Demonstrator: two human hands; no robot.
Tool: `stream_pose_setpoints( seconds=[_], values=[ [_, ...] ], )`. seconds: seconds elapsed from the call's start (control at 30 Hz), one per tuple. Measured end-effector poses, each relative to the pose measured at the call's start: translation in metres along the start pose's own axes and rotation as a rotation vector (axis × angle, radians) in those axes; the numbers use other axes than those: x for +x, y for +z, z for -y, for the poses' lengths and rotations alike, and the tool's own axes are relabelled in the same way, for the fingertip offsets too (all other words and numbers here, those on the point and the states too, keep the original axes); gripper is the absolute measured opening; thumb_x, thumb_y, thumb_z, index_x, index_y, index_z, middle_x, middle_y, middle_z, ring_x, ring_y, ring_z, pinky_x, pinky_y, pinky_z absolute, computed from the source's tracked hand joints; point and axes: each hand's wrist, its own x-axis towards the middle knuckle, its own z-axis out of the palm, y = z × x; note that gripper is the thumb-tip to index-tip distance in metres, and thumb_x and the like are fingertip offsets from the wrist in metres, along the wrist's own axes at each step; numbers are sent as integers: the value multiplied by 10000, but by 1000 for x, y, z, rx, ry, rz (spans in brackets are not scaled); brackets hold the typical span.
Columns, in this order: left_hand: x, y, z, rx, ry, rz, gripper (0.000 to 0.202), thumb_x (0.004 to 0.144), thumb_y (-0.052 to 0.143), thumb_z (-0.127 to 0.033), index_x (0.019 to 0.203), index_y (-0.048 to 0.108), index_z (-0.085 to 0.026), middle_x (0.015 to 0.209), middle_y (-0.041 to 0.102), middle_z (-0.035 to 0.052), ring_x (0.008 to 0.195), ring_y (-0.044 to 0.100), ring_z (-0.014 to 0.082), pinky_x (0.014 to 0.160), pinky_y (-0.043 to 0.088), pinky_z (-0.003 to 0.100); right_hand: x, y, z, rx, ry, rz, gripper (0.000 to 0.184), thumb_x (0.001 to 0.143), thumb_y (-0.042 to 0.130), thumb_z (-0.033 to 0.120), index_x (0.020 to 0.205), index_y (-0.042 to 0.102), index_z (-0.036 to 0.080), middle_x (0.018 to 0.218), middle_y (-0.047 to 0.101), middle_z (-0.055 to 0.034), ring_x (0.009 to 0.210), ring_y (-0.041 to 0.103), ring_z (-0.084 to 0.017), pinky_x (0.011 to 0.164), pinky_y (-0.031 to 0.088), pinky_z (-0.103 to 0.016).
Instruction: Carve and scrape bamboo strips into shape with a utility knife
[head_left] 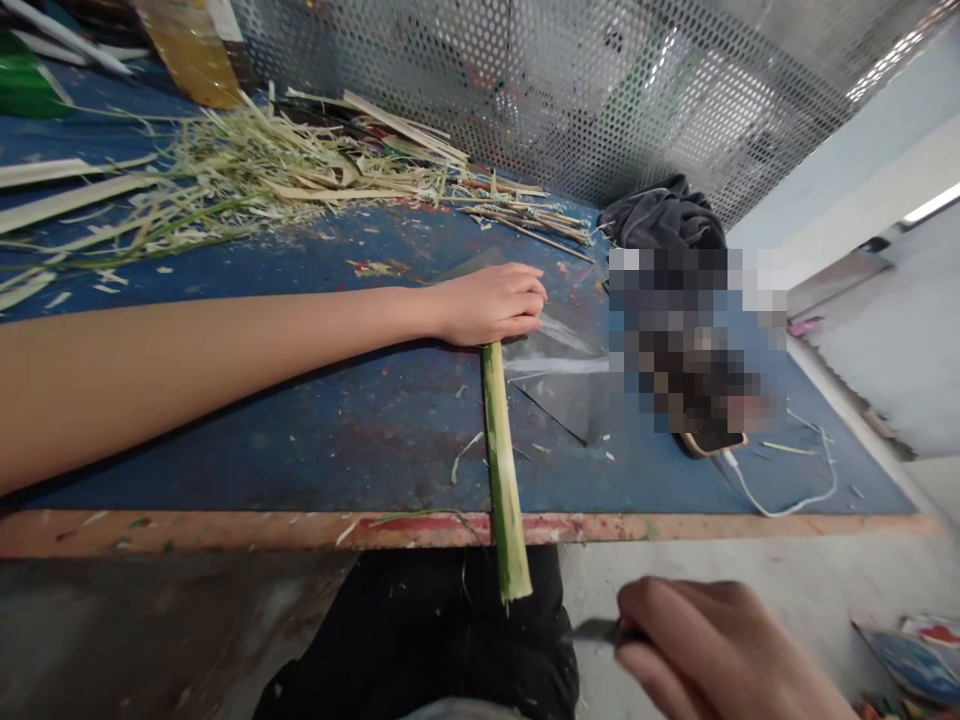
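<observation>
Nearest the camera, the right hand (712, 650) sits low at the bottom edge, below the table's front and above the floor. Fingers are curled into a closed grip around a dark, narrow object (596, 631) that pokes out to the left; it looks like a blade or a tool tip, but too little shows to be sure. It points toward the free end of the stalk, just short of it and not touching.

Green stalk (501, 470): a long split strip, pale at the cut end, lying across the table's worn front edge (225, 530). The near end overhangs the edge above the dark-clothed lap (420, 640). Judgement: the overhang leaves that end free in the air, so a tool can get at it without striking the table.

The left hand (495, 303) comes in from the left with the forearm flat on the blue surface. Its fingers are bent down, knuckles up, pressing on the far end of the stalk. Judgement: this pins the strip so it cannot slide or roll.

Just right of that hand lies a clear plastic sheet (566, 365). Further right, a pixelated patch, with a phone edge (712, 443) and a white cable (795, 495) showing below it.

Far side: a dark cloth (664, 215), a heap of stripped fibres and shavings (247, 170) at left, thin sticks (525, 212), then a perforated metal screen (525, 80).
</observation>
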Motion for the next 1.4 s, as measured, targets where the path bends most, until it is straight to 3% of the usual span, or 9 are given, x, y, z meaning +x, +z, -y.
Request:
stream_pose_setpoints(
  seconds=[0.17, 0.37, 0.5, 0.67, 0.73, 0.8, 0.93, 1.17, 1.4],
  values=[
    [-5, -2, -3, -59, 17, -65, 397, 923, 408, -415, 779, 701, -188, 1157, 621, 79, 1243, 416, 266, 1064, 278, 400, 23, -4, 1, 260, 204, -101, 197, 979, 308, 251, 852, 458, 233, 684, 606, 28, 580, 587, -107, 517, 423, -197],
    [-6, -1, -34, -181, 20, -48, 450, 929, 415, -409, 693, 724, -182, 1079, 626, 93, 1097, 498, 232, 984, 350, 365, 23, 18, 7, 480, 197, -89, 193, 955, 321, 231, 864, 491, 229, 593, 524, 54, 489, 505, -87, 444, 355, -174],
    [-4, 3, -51, -200, 26, -14, 375, 882, 525, -370, 616, 699, -171, 1076, 591, 104, 1038, 500, 224, 972, 364, 373, 19, 35, 9, 488, 181, -51, 192, 951, 326, 247, 862, 495, 228, 633, 556, 45, 520, 525, -87, 484, 363, -174],
    [-3, 7, -53, -177, 61, -2, 332, 867, 540, -312, 603, 664, -154, 1090, 574, 124, 1081, 486, 255, 998, 352, 420, 24, 37, 11, 373, 204, 41, 256, 967, 302, 293, 792, 474, 220, 593, 559, 33, 481, 537, -100, 450, 329, -188],
    [-3, 8, -52, -167, 69, -14, 265, 866, 541, -299, 683, 658, -147, 1113, 576, 136, 1111, 482, 261, 1012, 351, 421, 27, 34, 13, 296, 195, 58, 283, 970, 284, 293, 770, 470, 215, 596, 581, 16, 476, 551, -111, 437, 326, -195],
    [-2, 9, -52, -161, 65, -38, 186, 866, 543, -287, 891, 644, -133, 1211, 552, 159, 1185, 454, 264, 1039, 339, 412, 28, 32, 14, 232, 172, 51, 291, 970, 266, 291, 779, 471, 212, 569, 581, 11, 441, 545, -117, 405, 310, -200],
    [1, 8, -52, -126, 91, 44, 398, 919, 422, -258, 1284, 470, -108, 1405, 441, 131, 1376, 266, 232, 1128, 232, 386, 29, 33, 14, 186, 122, 37, 293, 969, 242, 266, 779, 458, 212, 495, 548, 25, 385, 525, -120, 364, 291, -203],
    [3, 4, -51, -51, 82, 201, 460, 938, 324, -269, 1382, 408, -187, 1477, 358, 18, 1424, 118, 166, 1165, 126, 334, 29, 34, 10, 188, 110, 121, 337, 960, 197, 275, 801, 485, 203, 503, 585, -5, 348, 524, -133, 340, 293, -222],
    [4, 4, -52, -47, 72, 229, 475, 931, 311, -283, 1383, 415, -179, 1480, 349, 15, 1425, 101, 150, 1167, 94, 319, 27, 30, 8, 184, 136, 300, 395, 961, 173, 307, 894, 548, 203, 663, 668, -55, 484, 634, -180, 406, 348, -263]
  ],
)
